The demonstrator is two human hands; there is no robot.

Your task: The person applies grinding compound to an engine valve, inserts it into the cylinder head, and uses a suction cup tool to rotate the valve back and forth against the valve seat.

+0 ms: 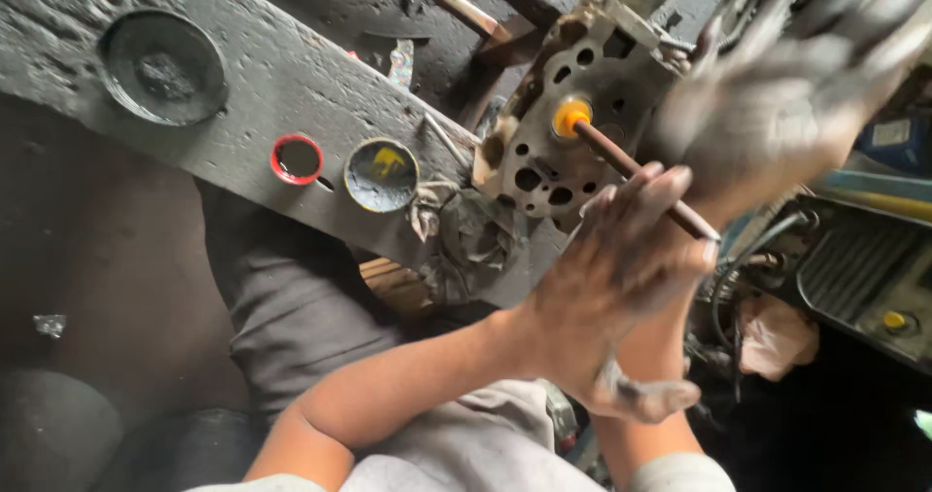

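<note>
A grimy metal cylinder head (540,183) with several round holes leans against a bench. A thin brown stick (621,160) with an orange cup (571,116) at its tip presses onto the head. The stick's near end is pinched between my two flat palms. My left hand (602,288) lies under it with fingers stretched up, greasy at the thumb. My right hand (777,114) is above it, blurred and grey with grime, fingers spread.
A dirty grey bench plank (272,75) carries a large dark round dish (163,67), a small red-rimmed tin (297,158) and an open tin with a yellow mark (381,174). A crumpled rag (466,240) hangs below. Machinery with hoses (864,269) sits at the right.
</note>
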